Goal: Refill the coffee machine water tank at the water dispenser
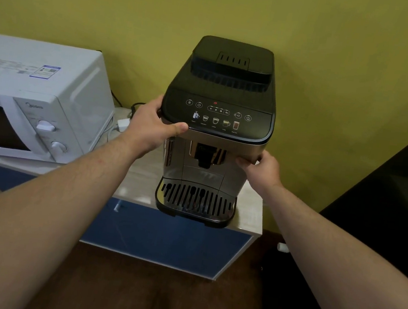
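Observation:
A coffee machine (220, 99) with a black top, a lit button panel and a silver front stands on a light counter (252, 212) against the yellow wall. My left hand (152, 126) grips its upper left front corner, thumb on the silver front. My right hand (263, 171) holds the right side of the machine just under the black top, fingertips on the silver front. Its drip tray (195, 202) juts past the counter's front edge. No water tank or water dispenser is visible.
A white microwave (36, 98) stands on the counter to the left. Behind it lie black cables and a white plug (123, 124). Blue cabinet doors (161, 237) sit under the counter. A dark panel (397, 195) fills the right side. The floor is dark brown.

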Demonstrator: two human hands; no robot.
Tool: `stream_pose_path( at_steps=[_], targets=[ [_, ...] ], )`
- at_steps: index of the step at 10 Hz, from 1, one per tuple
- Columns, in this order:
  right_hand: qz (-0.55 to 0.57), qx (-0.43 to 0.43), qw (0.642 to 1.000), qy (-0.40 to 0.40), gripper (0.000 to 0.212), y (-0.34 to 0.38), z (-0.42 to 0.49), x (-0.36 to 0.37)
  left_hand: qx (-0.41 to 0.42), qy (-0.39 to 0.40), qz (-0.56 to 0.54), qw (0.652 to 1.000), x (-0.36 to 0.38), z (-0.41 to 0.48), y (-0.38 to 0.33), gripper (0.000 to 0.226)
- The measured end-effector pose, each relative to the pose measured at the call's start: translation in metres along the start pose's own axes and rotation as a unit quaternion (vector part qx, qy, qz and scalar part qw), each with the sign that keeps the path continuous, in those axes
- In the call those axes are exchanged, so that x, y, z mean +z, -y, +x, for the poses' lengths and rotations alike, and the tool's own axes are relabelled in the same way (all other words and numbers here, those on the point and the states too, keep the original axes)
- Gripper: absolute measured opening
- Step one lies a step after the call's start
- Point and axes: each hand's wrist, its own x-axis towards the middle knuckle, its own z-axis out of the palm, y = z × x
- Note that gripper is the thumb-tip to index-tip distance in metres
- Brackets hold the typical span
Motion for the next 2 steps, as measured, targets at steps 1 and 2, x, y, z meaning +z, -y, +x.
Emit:
stream_pose_path(
  at_steps=[1, 2],
  targets=[
    [-0.057, 0.029, 0.998, 0.014, 0.037, 0.001, -0.001, 0.002, -0.001, -0.001, -0.006, 1.000, 0.001, -0.002, -0.002, 0.059],
    [-0.160, 0.091, 0.982, 0.051, 0.041, 0.011, 0.005, -0.009, -0.008, -0.005, -0.010, 1.000, 0.002, -0.003, -0.005, 0.059]
  ],
)
